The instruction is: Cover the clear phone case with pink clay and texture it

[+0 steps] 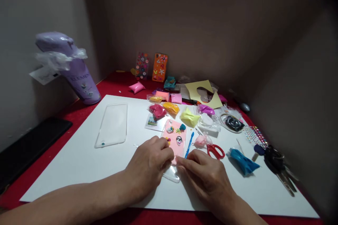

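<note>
A clear phone case (171,175) lies on the white board, its upper part covered with a layer of pink clay (173,149). Small clay figures, among them a white face with black lashes (179,140) and a teal piece (182,127), sit on the pink. My left hand (153,161) is closed at the case's left edge, thumb and fingers bent against it. From the right, my right hand (203,174) pinches at the clay's lower edge, its fingertips on the pink. A blue modelling tool (189,145) lies just right of the case.
Red-handled scissors (216,152), a blue clay packet (243,162) and keys (281,168) lie to the right. Several clay packets, including a yellow one (190,116), line the back. Another clear case (112,125) is at left. A purple wrapped bottle (81,74) and decorated cases (160,67) stand behind.
</note>
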Demonstrator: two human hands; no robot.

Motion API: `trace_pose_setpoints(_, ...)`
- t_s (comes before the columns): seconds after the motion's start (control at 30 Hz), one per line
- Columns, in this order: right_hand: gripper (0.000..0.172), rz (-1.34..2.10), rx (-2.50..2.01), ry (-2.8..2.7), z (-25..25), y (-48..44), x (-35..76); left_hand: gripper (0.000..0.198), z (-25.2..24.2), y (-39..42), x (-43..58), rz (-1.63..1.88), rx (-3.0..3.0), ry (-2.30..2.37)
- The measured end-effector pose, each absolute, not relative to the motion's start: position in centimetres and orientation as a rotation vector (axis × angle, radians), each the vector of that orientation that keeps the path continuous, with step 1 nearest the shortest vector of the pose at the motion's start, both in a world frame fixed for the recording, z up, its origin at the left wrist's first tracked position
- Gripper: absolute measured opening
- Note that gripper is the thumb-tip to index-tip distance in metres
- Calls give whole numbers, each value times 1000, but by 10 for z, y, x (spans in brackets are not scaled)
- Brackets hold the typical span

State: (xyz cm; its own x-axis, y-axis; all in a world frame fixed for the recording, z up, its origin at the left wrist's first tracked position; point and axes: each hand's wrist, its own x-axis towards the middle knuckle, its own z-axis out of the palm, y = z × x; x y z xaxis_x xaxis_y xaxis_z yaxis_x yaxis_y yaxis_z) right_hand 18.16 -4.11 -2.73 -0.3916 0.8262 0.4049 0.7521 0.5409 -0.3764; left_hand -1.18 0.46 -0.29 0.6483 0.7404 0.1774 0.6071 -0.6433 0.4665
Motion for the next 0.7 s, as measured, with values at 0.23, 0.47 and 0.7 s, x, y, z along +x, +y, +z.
trace_pose_setpoints(0.23,30,305,-1239,-2153,-29,-40,185,15,-4,5,-11,501,2536,1045)
trace_pose_setpoints(0.47,22,275,-1253,-2187,-27,-42,183,16,-4,6,-11,487,2544,1046)
trace_pose_setpoints(0.7,27,46,-1312,-2294,-27,-42,175,17,-6,6,-12,486,2566,1048)
